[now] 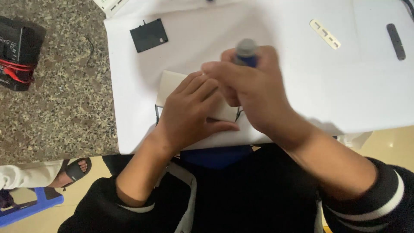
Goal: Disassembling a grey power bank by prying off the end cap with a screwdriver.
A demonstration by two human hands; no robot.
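Tabletop of speckled granite fills the left part of the view, and a large white sheet covers the remainder up to the near edge. Black clothing with white-striped cuffs occupies the lower part of the frame, beneath both forearms.

Right hand is positioned over the centre of the white sheet. Its fingers are closed around a blue tool handle with a grey end cap; the handle stands roughly upright and points toward the camera. The tool tip is hidden beneath the hand, so its contact point cannot be determined.

Left hand lies flat, palm down, on a pale rectangular panel. Its fingers are extended and close together, pressing on the panel rather than gripping it. The thumb points right along the near edge of the panel. The panel rests on the white sheet near the tabletop's near edge, directly below the right hand, and thin dark wire legs show at its lower corners.

Black battery-like block with a red band sits on the granite at far left. Black square plate lies on the white sheet, well apart from both hands. Dark narrow strip lies at far right. Cream perforated strip lies near it.

Foot in a dark sandal, belonging to another person, shows at lower left beside a blue stool.
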